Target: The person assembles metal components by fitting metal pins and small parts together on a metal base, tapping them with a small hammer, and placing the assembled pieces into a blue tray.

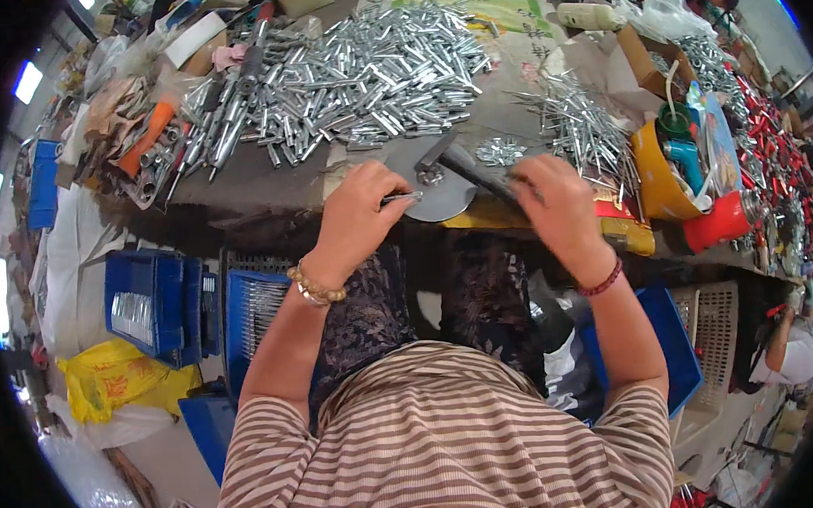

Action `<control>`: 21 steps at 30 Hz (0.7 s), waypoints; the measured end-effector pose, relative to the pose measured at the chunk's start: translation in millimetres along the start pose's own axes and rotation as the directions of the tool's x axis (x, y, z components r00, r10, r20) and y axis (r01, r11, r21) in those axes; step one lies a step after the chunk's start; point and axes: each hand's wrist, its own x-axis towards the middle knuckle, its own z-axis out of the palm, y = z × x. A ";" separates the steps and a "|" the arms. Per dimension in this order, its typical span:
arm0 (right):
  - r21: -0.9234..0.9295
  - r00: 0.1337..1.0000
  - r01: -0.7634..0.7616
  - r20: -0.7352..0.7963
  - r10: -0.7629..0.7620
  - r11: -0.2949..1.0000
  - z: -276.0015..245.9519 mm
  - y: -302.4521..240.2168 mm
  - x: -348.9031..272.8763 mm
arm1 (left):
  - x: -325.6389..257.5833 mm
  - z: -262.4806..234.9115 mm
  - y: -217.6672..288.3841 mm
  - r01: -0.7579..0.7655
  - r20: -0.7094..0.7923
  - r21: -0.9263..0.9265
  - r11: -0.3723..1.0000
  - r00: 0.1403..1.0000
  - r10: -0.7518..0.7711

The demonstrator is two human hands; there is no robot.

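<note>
My left hand is closed in a pinch on a small metal rod, whose end sticks out over the left side of a round metal plate. Fingers of my right hand are closed around the handle end of a hammer. Its head hangs above the far part of the plate. Small metal pieces sit on the plate by the hammer. Just beyond my right fingers lies a little heap of short metal pins.
Behind the plate spreads a big pile of metal tubes. Long thin rods lie to the right, beside a yellow container and a red can. Spanners crowd the left. Blue bins stand below the bench.
</note>
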 end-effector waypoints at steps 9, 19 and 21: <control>0.165 0.992 0.023 0.117 -0.042 0.986 57.4 -37.9 -0.7 | -7.0 4.7 -4.8 -0.041 -0.075 0.009 0.999 0.996 0.042; 0.131 0.996 0.007 0.082 -0.018 0.991 61.1 -42.3 6.8 | -10.8 7.3 -5.1 0.062 -0.077 -0.074 0.995 0.995 -0.067; 0.133 0.995 0.001 0.098 -0.015 0.991 61.8 -41.8 6.6 | -10.9 7.3 -4.4 0.074 -0.071 -0.082 0.994 0.994 -0.080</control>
